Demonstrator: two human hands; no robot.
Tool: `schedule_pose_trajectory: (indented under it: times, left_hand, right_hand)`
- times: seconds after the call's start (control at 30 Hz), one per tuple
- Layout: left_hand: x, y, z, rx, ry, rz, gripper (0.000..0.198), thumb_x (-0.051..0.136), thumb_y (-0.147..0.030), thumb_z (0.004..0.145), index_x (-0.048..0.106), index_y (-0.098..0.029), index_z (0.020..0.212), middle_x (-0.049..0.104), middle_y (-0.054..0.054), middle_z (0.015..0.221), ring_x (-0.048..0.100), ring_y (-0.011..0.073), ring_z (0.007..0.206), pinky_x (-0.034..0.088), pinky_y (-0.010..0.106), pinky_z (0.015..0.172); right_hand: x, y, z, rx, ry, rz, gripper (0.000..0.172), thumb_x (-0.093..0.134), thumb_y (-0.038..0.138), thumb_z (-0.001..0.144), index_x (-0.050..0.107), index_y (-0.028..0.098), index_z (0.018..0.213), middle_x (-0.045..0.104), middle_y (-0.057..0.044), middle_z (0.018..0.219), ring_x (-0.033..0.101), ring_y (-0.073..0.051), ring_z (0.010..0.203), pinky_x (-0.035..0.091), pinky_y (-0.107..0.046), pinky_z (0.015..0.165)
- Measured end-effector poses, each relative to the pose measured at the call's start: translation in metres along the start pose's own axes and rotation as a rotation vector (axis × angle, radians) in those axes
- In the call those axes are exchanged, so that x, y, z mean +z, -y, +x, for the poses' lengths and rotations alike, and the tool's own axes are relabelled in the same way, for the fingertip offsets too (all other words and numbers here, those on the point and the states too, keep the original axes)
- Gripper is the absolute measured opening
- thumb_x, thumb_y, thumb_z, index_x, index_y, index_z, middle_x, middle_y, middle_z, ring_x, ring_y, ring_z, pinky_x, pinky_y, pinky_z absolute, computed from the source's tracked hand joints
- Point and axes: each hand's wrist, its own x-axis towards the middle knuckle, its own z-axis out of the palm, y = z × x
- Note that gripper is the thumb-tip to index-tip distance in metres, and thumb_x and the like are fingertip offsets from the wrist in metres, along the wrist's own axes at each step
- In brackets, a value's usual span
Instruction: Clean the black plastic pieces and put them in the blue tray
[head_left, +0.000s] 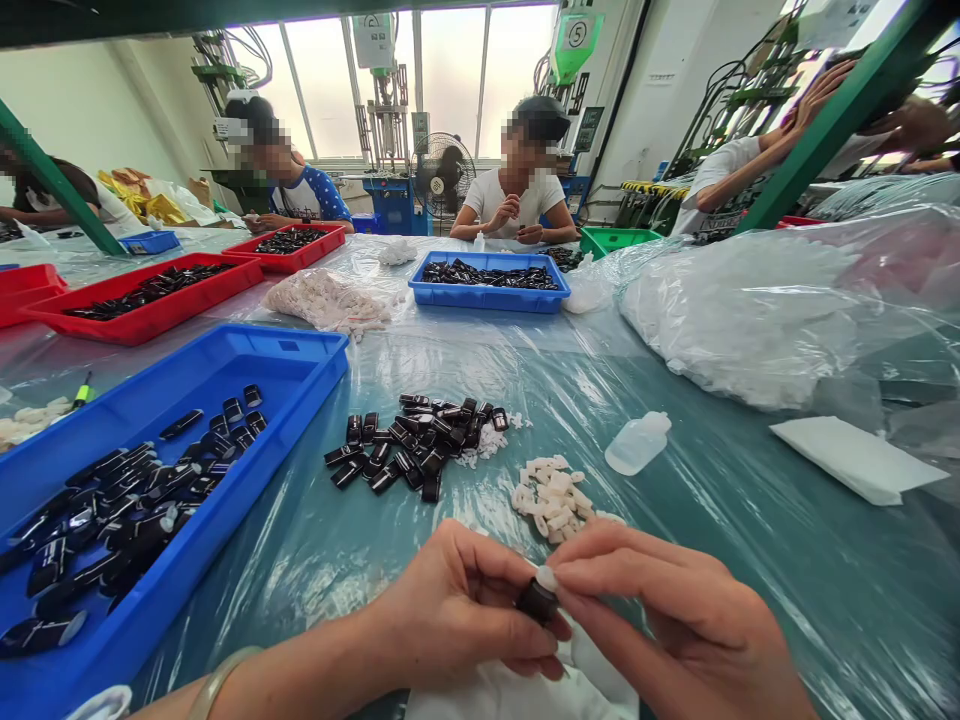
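Note:
Near the front edge, my left hand (480, 600) is closed on a small black plastic casing (537, 602). My right hand (660, 610) pinches a small white plastic piece (546, 577) against the casing's upper end; whether it sits inside or only touches, I cannot tell. Just beyond my hands lies a heap of cream-white plastic pieces (551, 495). Farther left is a pile of glossy black casings (416, 440), with a scatter of tiny white bits (486, 442) at its right side. A translucent squeeze bottle (638, 443) lies on its side to the right.
At left stands a large blue tray (315, 370) of black casings. Red trays (135, 325) and a smaller blue tray (487, 295) sit farther back. A big clear bag of white pieces (735, 310) and folded white paper (855, 460) lie right. Several people sit across the plastic-covered table (315, 560).

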Motion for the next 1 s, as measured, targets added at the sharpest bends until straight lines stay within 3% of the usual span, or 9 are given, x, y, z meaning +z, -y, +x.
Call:
schedule_pose_trajectory:
  times: [0.33, 1.0]
  left_hand:
    - [-0.0004, 0.0007, -0.0003, -0.004, -0.003, -0.021, 0.013, 0.071, -0.011, 0.061, 0.072, -0.009, 0.074, 0.066, 0.002, 0.057, 0.064, 0.0096, 0.055, 0.050, 0.015, 0.055]
    - [0.0005, 0.0012, -0.0002, -0.013, -0.049, 0.002, 0.010, 0.071, -0.012, 0.060, 0.072, -0.009, 0.070, 0.064, 0.001, 0.055, 0.063, 0.0098, 0.055, 0.050, 0.016, 0.056]
  right_hand:
    - [0.0025, -0.0003, 0.0052, -0.093, -0.022, -0.026, 0.019, 0.059, 0.000, 0.073, 0.066, 0.017, 0.078, 0.065, -0.003, 0.068, 0.061, -0.011, 0.057, 0.050, -0.019, 0.051]
    - [0.0018, -0.0003, 0.0038, -0.128, 0.001, -0.100, 0.020, 0.056, -0.002, 0.074, 0.067, 0.014, 0.079, 0.062, -0.005, 0.068, 0.058, -0.011, 0.056, 0.048, -0.019, 0.048]
